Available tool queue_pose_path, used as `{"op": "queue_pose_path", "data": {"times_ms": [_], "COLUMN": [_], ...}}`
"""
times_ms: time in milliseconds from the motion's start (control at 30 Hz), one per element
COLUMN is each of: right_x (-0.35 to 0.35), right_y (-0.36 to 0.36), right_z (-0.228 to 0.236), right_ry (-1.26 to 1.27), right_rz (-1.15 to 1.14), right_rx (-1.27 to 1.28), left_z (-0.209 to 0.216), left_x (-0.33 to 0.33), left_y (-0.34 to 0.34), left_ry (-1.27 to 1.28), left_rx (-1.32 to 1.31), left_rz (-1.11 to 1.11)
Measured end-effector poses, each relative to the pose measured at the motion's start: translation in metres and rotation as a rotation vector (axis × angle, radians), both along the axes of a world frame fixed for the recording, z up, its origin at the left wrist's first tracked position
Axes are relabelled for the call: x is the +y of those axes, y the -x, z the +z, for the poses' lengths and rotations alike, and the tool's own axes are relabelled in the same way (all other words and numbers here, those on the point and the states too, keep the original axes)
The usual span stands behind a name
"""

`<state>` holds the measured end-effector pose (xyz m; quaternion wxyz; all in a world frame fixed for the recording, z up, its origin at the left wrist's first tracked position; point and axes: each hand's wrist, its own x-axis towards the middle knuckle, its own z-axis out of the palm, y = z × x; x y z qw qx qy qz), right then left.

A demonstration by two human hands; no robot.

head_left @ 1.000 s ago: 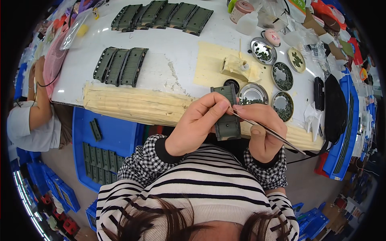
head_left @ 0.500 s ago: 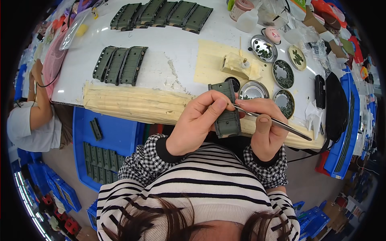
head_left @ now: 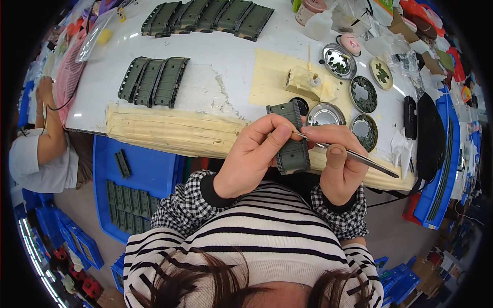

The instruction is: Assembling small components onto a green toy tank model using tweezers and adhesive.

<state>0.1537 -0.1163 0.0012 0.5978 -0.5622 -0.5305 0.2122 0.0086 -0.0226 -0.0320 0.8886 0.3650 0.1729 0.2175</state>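
My left hand (head_left: pixel 257 151) is closed on a dark green ribbed plastic part (head_left: pixel 294 155), held upright just off the table's front edge. A pair of metal tweezers (head_left: pixel 368 161) lies in the closed fingers of my right hand (head_left: pixel 340 161). Their tips meet the middle of the green part, close to my left thumb; whether a small piece sits between them I cannot make out. Right behind my hands stand a round metal dish (head_left: pixel 325 110) with small green pieces and a small black-rimmed pot (head_left: pixel 299 104).
More dishes of green pieces (head_left: pixel 363 95) stand at the right, beside a tape-wrapped block (head_left: pixel 309 84) and a white squeeze bottle (head_left: pixel 318 25). Finished-looking green parts (head_left: pixel 154 82) lie in rows at left. A blue bin (head_left: pixel 138 159) holds others. Another person (head_left: pixel 43 154) sits far left.
Very little differs. Both hands keep their hold on the green part and the tweezers, while the view has shifted slightly.
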Motion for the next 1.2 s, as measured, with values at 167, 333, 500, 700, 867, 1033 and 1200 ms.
{"op": "queue_pose_path", "data": {"times_ms": [167,333,500,700,867,1033,1200], "right_x": [0.0,0.003,0.018,0.027,0.027,0.027,0.015], "right_y": [0.002,0.001,-0.016,-0.017,-0.019,-0.017,-0.006], "right_z": [-0.003,-0.008,-0.03,-0.035,-0.035,-0.034,-0.006], "right_ry": [0.003,-0.012,0.106,0.091,0.106,0.074,0.006], "right_rz": [-0.026,-0.112,-0.268,-0.31,-0.272,-0.303,-0.241], "right_rx": [0.012,0.149,-0.198,-0.509,-0.563,-0.454,-0.411], "left_z": [-0.003,0.015,0.018,0.019,0.017,0.017,0.019], "left_x": [-0.001,0.007,0.023,0.028,0.026,0.026,0.025], "left_y": [0.0,0.003,0.017,0.019,0.018,0.018,0.018], "left_ry": [-0.031,0.086,-0.098,-0.142,-0.121,-0.108,-0.066], "left_rx": [0.02,0.023,-0.006,0.002,-0.007,-0.015,-0.006], "left_rz": [0.01,0.015,0.144,0.247,0.263,0.285,0.299]}}
